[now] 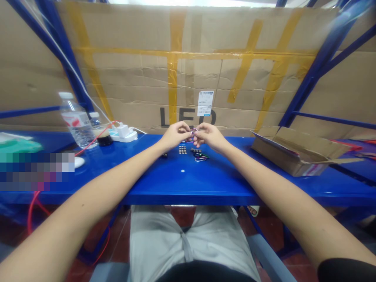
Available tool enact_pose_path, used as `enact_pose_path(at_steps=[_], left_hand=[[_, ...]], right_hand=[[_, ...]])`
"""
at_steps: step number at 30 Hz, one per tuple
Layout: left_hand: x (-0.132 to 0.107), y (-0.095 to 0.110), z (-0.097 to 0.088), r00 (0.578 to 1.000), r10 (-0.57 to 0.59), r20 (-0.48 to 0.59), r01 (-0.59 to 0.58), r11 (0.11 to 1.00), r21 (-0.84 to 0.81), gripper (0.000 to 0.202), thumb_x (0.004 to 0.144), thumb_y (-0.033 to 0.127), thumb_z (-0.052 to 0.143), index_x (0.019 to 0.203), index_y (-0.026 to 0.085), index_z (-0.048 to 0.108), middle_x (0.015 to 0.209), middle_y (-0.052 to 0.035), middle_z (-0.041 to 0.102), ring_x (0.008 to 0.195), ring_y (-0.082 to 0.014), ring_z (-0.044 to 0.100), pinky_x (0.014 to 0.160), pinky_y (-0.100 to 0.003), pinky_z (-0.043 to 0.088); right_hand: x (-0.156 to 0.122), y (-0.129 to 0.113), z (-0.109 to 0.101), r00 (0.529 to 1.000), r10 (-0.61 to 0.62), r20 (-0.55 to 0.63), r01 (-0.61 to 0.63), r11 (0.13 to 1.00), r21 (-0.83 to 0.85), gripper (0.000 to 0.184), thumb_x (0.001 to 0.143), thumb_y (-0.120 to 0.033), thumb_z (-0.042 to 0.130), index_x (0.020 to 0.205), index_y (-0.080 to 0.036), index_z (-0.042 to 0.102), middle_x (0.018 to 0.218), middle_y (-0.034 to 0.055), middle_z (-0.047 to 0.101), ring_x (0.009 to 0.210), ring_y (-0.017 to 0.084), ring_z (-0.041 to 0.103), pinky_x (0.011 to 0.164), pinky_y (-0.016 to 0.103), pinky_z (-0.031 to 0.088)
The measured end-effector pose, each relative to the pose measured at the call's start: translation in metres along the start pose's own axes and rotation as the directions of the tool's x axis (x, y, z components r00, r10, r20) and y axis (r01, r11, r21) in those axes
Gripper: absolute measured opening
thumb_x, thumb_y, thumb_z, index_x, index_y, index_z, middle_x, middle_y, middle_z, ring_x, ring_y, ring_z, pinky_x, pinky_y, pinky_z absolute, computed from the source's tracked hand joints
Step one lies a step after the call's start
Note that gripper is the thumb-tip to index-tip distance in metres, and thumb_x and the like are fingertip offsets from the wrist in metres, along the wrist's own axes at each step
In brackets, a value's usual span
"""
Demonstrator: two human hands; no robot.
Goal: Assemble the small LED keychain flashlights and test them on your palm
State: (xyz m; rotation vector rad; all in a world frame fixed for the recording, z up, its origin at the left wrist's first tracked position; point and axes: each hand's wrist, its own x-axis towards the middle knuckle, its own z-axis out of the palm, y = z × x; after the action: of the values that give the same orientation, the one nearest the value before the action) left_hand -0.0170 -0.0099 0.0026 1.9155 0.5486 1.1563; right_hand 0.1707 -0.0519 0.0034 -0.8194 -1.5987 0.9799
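We see the left hand (pixel 175 135) and the right hand (pixel 209 136) meeting above the middle of the blue table (pixel 182 188), toward its far edge. Both are curled, and their fingertips pinch a small purple piece (pixel 193 133) between them. Just beneath the hands lie a cluster of small metal pieces (pixel 182 149) and a heap of coloured clips (pixel 200 156), with a water bottle (pixel 76 121) toward the far left corner and an open cardboard box (pixel 293 150) toward the right edge.

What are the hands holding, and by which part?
A small purple piece, pinched from either side by the fingers of the left hand and the right hand; which part of it cannot be told.
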Motion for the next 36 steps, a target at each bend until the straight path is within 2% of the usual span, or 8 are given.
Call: enact_pose_path(at_steps=[4,11,18,26,32,36], left_hand=[[-0.001,0.007,-0.001,0.997,0.042,-0.068,-0.042,0.999,0.012,0.012,0.079,0.016,0.071,0.085,0.015,0.061,0.071,-0.0012,0.070,0.067,-0.0127,0.069,0.067,-0.027,0.055],[-0.002,0.012,0.003,0.986,0.088,-0.145,-0.082,0.996,0.043,0.008,0.077,0.013,0.069,0.082,0.015,0.063,0.065,0.0010,0.066,0.060,-0.0107,0.065,0.061,-0.024,0.053],[-0.002,0.009,0.002,0.985,0.110,-0.136,-0.101,0.992,0.074,0.010,0.078,0.017,0.071,0.082,0.016,0.062,0.064,-0.0001,0.067,0.060,-0.0124,0.066,0.060,-0.025,0.052],[-0.001,0.009,0.003,0.982,0.105,-0.156,-0.092,0.992,0.089,0.007,0.079,0.015,0.070,0.081,0.015,0.064,0.064,0.0000,0.067,0.061,-0.0118,0.066,0.062,-0.025,0.053],[-0.001,0.005,0.002,0.988,0.110,-0.107,-0.101,0.991,0.094,0.008,0.080,0.018,0.070,0.084,0.015,0.064,0.071,-0.0022,0.070,0.066,-0.0139,0.068,0.067,-0.028,0.055],[-0.004,0.005,0.001,0.985,0.169,-0.046,-0.155,0.965,0.211,0.008,0.082,0.021,0.068,0.087,0.016,0.066,0.080,-0.0036,0.072,0.074,-0.0155,0.068,0.072,-0.029,0.054]], right_hand=[[0.001,-0.002,0.003,0.998,-0.042,-0.044,0.044,0.998,0.043,0.037,0.082,-0.032,0.081,0.096,-0.021,0.049,0.065,-0.0006,0.070,0.057,0.017,0.070,0.051,0.027,0.058],[0.002,0.005,0.007,0.992,-0.074,-0.098,0.083,0.992,0.090,0.035,0.076,-0.034,0.085,0.091,-0.018,0.058,0.071,0.0028,0.072,0.062,0.017,0.070,0.055,0.029,0.059],[0.001,0.005,0.011,0.985,-0.110,-0.134,0.129,0.982,0.141,0.035,0.073,-0.032,0.085,0.093,-0.018,0.060,0.070,0.0035,0.074,0.062,0.019,0.072,0.055,0.029,0.059],[0.000,0.002,0.009,0.986,-0.046,-0.159,0.066,0.990,0.126,0.030,0.073,-0.027,0.085,0.090,-0.013,0.065,0.069,0.0065,0.074,0.062,0.019,0.073,0.054,0.029,0.060],[-0.001,-0.002,0.010,0.992,-0.015,-0.123,0.021,0.999,0.041,0.022,0.078,-0.024,0.082,0.085,-0.013,0.064,0.062,0.0048,0.070,0.057,0.019,0.072,0.048,0.026,0.059],[-0.003,-0.003,0.011,0.994,0.012,-0.111,-0.014,1.000,-0.016,0.021,0.080,-0.023,0.080,0.083,-0.014,0.061,0.058,0.0030,0.068,0.053,0.019,0.071,0.043,0.025,0.057]])
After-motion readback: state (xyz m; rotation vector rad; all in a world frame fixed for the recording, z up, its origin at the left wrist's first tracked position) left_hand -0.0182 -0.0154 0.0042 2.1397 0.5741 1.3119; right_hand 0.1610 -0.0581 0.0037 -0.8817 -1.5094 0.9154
